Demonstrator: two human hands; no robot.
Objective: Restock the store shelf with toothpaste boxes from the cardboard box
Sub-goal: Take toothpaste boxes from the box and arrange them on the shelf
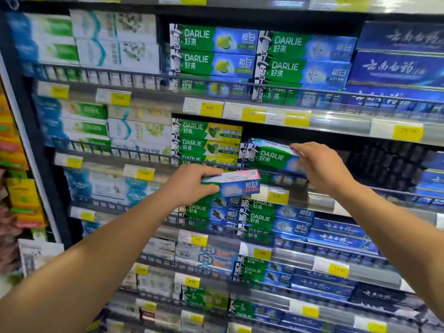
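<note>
My left hand [192, 183] grips a Darlie toothpaste box [237, 183] with a pink and blue end, held level in front of the middle shelf's wire rail [144, 155]. My right hand [317, 167] holds the right end of a green and blue Darlie box [269, 157] that lies tilted in the shelf slot right of the stacked green and yellow Darlie boxes [206, 140]. The cardboard box is out of view.
Shelves above and below are packed with Darlie boxes [300, 54] and dark blue boxes [396, 68]. A dark gap [384, 164] opens on the middle shelf right of my right hand. Yellow price tags [252, 114] line the shelf edges. Orange packs [12, 145] hang at far left.
</note>
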